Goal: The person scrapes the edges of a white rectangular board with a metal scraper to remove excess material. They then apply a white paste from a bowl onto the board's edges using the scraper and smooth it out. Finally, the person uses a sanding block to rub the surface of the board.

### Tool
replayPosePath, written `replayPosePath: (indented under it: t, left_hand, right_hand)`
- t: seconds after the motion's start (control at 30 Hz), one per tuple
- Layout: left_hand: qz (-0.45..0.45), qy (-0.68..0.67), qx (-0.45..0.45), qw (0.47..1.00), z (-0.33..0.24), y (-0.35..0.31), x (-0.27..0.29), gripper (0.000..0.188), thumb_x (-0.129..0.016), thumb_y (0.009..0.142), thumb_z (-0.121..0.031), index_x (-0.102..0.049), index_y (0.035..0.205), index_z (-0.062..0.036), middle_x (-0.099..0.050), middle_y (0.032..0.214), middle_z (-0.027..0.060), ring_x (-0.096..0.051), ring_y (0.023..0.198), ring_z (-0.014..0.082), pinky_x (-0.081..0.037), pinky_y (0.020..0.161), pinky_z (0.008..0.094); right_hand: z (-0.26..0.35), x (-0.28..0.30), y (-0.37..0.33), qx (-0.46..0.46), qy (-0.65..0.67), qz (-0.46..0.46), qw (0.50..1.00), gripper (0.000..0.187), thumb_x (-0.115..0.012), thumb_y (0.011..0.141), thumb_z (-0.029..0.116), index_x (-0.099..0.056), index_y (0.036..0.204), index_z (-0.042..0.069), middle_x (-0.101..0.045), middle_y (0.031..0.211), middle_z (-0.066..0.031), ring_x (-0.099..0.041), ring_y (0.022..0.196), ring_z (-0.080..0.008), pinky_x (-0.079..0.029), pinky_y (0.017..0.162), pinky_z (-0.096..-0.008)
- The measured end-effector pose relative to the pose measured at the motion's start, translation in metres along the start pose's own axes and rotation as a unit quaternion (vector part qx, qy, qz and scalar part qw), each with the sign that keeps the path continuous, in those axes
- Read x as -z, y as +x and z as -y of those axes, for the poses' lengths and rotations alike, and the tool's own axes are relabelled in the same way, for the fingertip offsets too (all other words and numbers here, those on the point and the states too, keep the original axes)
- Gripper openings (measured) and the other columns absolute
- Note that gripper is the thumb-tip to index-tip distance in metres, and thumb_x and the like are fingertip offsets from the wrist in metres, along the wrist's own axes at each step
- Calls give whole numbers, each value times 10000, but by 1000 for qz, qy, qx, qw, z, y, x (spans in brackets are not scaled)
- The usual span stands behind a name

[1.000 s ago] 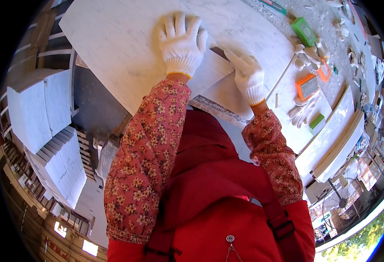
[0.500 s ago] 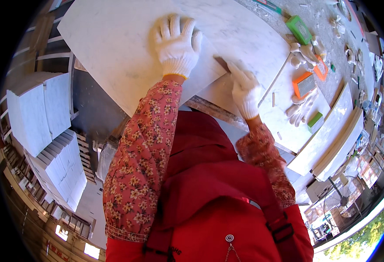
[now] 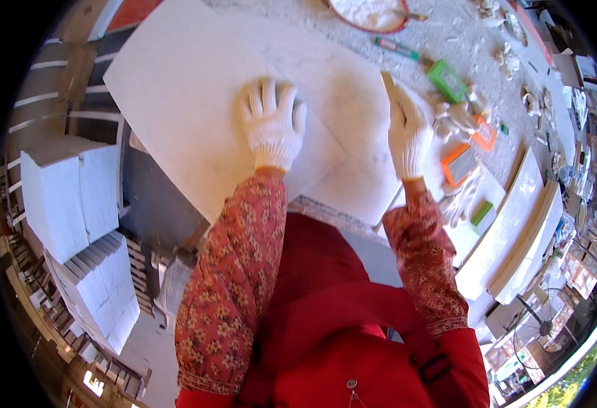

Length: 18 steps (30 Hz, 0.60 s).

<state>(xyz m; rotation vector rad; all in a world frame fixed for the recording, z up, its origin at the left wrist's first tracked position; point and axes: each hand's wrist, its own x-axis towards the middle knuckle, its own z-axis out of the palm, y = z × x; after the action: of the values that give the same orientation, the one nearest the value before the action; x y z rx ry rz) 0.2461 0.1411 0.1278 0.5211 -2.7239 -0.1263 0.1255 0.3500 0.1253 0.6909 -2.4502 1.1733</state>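
My left hand (image 3: 271, 129), in a white knitted glove, lies flat with fingers spread on a large white marble-look slab (image 3: 183, 102). That slab's corner overlaps a second grey-veined slab (image 3: 342, 102) on the right. At the second slab's right edge is my right hand (image 3: 409, 139), also gloved. Its fingers close around a thin, flat, brownish strip (image 3: 387, 83), whose end sticks out beyond the fingertips. Whether the strip is a scraper or another tool I cannot tell, since the glove covers most of it.
Right of the slabs lie a green block (image 3: 446, 81), an orange-framed block (image 3: 459, 164), spare gloves (image 3: 456, 204) and a green marker (image 3: 397, 47). A bowl of white material (image 3: 370, 12) sits at the far edge. Stacked white slabs (image 3: 71, 197) stand at left; more slabs (image 3: 505, 221) lean at right.
My right hand has moved away from me and to the right with the strip, from the overlap to the second slab's right edge. My left hand stays flat; the whole view has shifted.
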Motion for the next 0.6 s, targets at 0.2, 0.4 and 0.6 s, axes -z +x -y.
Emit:
replayPosePath:
  t: [0.2, 0.4, 0.6]
  left_hand:
    - [38, -21, -14, 999, -2, 13, 11, 351, -617, 891, -332, -604, 1193, -153, -515, 1338, 163, -435, 1274, 405, -335, 1063, 571]
    - [39, 1, -5, 999, -1, 4, -4, 378, -596, 918, -339, -586, 1247, -152, -507, 1363, 158, -421, 1299, 406, -325, 1085, 552]
    - [28, 27, -24, 999, -2, 3, -2, 386, -563, 948, -355, -580, 1266, -138, -506, 1372, 161, -428, 1294, 403, -324, 1085, 544]
  right_hand:
    - [-7, -62, 123, -2, -220, 31, 975, 264, -626, 912, 317, -705, 1144, 219, -703, 911, -112, -671, 792, -338, -531, 690, -445]
    - [24, -10, 81, -88, -298, -56, 949, 569, -732, 815, 398, -582, 1324, 190, -631, 1160, -163, -619, 1032, -372, -483, 889, -505]
    - [-45, 99, -51, -340, -487, -66, 802, 628, -731, 781, 381, -551, 1336, 151, -600, 1241, -184, -556, 1157, -394, -458, 964, -488]
